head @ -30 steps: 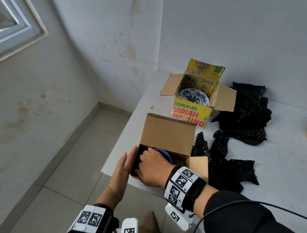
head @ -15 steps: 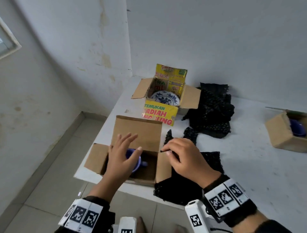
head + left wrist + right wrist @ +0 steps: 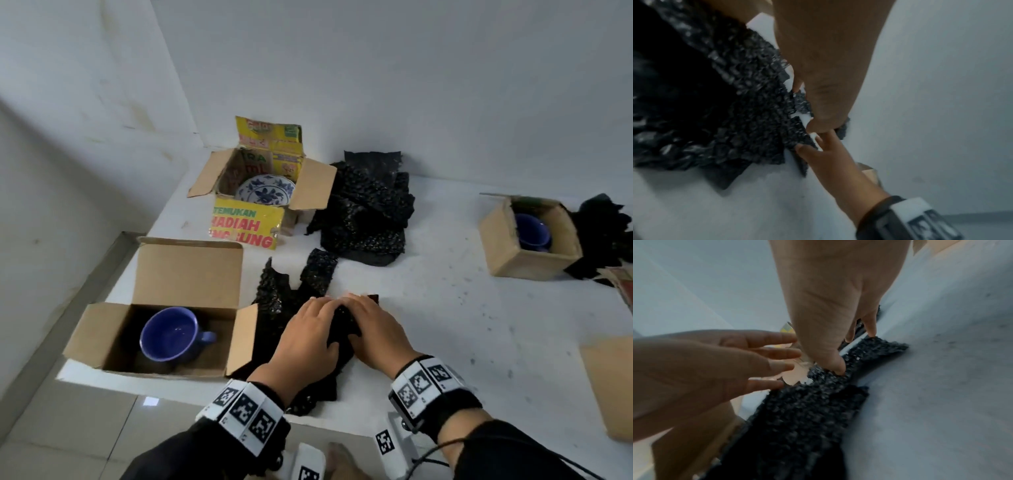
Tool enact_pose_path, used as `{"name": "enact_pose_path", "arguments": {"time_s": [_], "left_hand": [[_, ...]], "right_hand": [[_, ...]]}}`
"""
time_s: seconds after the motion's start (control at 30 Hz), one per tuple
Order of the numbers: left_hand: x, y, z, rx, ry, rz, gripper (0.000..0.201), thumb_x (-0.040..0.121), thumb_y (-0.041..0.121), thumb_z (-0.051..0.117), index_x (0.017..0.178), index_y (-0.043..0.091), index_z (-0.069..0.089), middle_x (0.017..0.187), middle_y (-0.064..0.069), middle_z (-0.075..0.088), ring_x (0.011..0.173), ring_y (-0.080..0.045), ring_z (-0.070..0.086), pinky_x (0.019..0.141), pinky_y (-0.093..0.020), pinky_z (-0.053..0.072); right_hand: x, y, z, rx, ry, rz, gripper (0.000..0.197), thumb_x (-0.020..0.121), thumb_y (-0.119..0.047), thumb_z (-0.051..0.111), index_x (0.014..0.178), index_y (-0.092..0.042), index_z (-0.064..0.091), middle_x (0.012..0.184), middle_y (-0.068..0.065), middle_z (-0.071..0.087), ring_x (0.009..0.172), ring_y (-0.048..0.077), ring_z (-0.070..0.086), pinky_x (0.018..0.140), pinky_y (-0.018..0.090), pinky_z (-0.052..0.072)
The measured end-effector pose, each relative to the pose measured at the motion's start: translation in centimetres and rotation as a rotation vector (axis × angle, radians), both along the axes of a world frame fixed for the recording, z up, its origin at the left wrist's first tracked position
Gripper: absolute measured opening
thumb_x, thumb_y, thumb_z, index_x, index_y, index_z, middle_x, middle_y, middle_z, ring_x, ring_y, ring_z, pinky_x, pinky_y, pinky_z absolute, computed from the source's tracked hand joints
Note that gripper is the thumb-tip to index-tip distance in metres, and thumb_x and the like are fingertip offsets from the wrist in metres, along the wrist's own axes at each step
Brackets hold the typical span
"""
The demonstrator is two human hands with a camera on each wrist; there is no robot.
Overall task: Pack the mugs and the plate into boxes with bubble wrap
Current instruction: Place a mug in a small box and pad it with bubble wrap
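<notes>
White tabletop [image 3: 445, 308] set into a plain white corner, tiled floor below its near edge. Landmark: the near cardboard box [image 3: 185, 270], open at the table's front-left corner. Inside it a blue mug [image 3: 168, 334] sits upright with no padding over it, handle toward the box's right wall. Behind the box, an open yellow printed carton [image 3: 246, 229] holds the blue-and-white plate [image 3: 265, 193], lying bare. Just right of the box, touching its right flap, lies a black bubble wrap sheet [image 3: 274, 301]; a larger crumpled heap of the same wrap [image 3: 366, 219] sits farther back and right. Judgement: the sheet is light, limp and springy, will not hold a fold unless pressed, and is best taken at an edge or corner; mug and plate are hard, glazed and breakable, so take the mug by body or handle. Left hand [image 3: 308, 339] lies on the sheet, fingers straight and spread, grasping nothing. Right hand [image 3: 373, 329] is close beside it, fingers bent down onto the sheet's edge, thumb pressing the wrap in the right wrist view; whether it truly pinches I cannot tell. Far right of the box, a second small box [image 3: 513, 253] holds another blue mug [image 3: 531, 233].
</notes>
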State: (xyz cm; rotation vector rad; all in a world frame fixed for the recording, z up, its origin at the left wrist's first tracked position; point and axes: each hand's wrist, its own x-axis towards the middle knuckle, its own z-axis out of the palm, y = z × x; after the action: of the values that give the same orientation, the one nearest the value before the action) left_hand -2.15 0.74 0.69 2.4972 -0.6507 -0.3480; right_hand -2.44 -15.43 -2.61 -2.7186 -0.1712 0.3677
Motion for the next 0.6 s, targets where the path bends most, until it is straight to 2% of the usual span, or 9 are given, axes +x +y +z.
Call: {"name": "enact_pose_path", "arguments": {"time_s": [0.07,0.13,0.2,0.27,0.3,0.4,0.5,0.57,0.6], "left_hand": [[0.2,-0.5,-2.0,0.114,0.068,0.046,0.072,0.083,0.015,0.054,0.147,0.018,0.022,0.153,-0.004,0.024,0.143,-0.024,0.017,0.116,-0.035,0.022],[0.2,-0.7,-3.4,0.192,0.102,0.061,0.076,0.083,0.016,0.054,0.149,0.019,0.016,0.156,-0.007,0.017,0.145,-0.026,0.012,0.116,-0.037,0.021],[0.3,-0.8,-4.2,0.226,0.106,0.073,0.076,0.083,0.017,0.054,0.149,0.02,0.016,0.157,-0.008,0.013,0.145,-0.026,0.009,0.117,-0.037,0.02],[0.3,-1.0,-4.4,0.258,0.103,0.088,0.075,0.085,0.021,0.055,0.149,0.02,0.015,0.157,-0.006,0.012,0.146,-0.025,0.007,0.116,-0.036,0.018],[0.4,-1.2,-4.4,0.273,0.09,0.094,0.074,0.086,0.024,0.055,0.149,0.021,0.016,0.157,-0.004,0.014,0.146,-0.024,0.008,0.115,-0.036,0.019],[0.9,-1.8,-3.8,0.273,0.027,0.119,0.064,0.088,0.029,0.053,0.146,0.024,0.026,0.152,0.004,0.028,0.144,-0.02,0.017,0.111,-0.036,0.023],[1.6,-2.3,-3.0,0.268,-0.015,0.127,0.056,0.088,0.035,0.055,0.14,0.028,0.035,0.146,0.007,0.038,0.141,-0.018,0.024,0.109,-0.036,0.024],[1.9,-2.7,-2.5,0.218,0.005,0.119,0.064,0.084,0.045,0.06,0.141,0.031,0.033,0.143,0.008,0.042,0.138,-0.017,0.028,0.108,-0.037,0.025],[2.0,-2.8,-2.1,0.148,0.022,0.107,0.068,0.082,0.049,0.062,0.141,0.032,0.033,0.139,0.008,0.045,0.134,-0.016,0.034,0.107,-0.037,0.029]], "right_hand": [[0.1,-0.8,-1.4,-0.09,0.038,0.05,0.069,0.083,-0.023,0.058,0.144,-0.03,0.027,0.147,-0.007,0.033,0.134,0.021,0.033,0.097,0.039,0.04],[-0.1,-1.3,-2.1,-0.165,-0.014,0.088,0.067,0.076,-0.022,0.064,0.138,-0.028,0.041,0.134,-0.004,0.051,0.119,0.026,0.049,0.083,0.041,0.044],[-0.2,-1.9,-2.6,-0.192,-0.152,0.102,0.053,0.061,-0.016,0.066,0.113,-0.029,0.064,0.1,-0.006,0.065,0.088,0.025,0.06,0.066,0.036,0.044],[-0.3,-2.7,-2.9,-0.17,-0.26,0.099,0.038,0.054,-0.013,0.06,0.087,-0.029,0.07,0.08,-0.008,0.064,0.071,0.023,0.059,0.06,0.031,0.041],[-0.3,-3.1,-3.0,-0.121,-0.278,0.072,0.033,0.054,-0.012,0.061,0.082,-0.027,0.071,0.075,-0.007,0.064,0.068,0.024,0.06,0.06,0.031,0.041],[-0.4,-4.1,-2.3,0.062,-0.247,-0.069,0.024,0.071,-0.009,0.068,0.09,-0.023,0.072,0.079,-0.004,0.069,0.071,0.025,0.063,0.059,0.033,0.047],[0.0,-4.6,-0.5,0.172,-0.178,-0.169,0.018,0.086,-0.017,0.062,0.103,-0.019,0.068,0.089,-0.001,0.071,0.08,0.024,0.065,0.064,0.034,0.051],[0.4,-4.8,0.9,0.206,-0.181,-0.183,0.017,0.088,-0.02,0.061,0.105,-0.016,0.061,0.082,0.0,0.068,0.076,0.026,0.064,0.059,0.033,0.047],[0.6,-4.7,1.5,0.225,-0.188,-0.176,0.015,0.087,-0.02,0.062,0.101,-0.015,0.056,0.073,-0.002,0.063,0.069,0.026,0.061,0.054,0.032,0.042]]}}
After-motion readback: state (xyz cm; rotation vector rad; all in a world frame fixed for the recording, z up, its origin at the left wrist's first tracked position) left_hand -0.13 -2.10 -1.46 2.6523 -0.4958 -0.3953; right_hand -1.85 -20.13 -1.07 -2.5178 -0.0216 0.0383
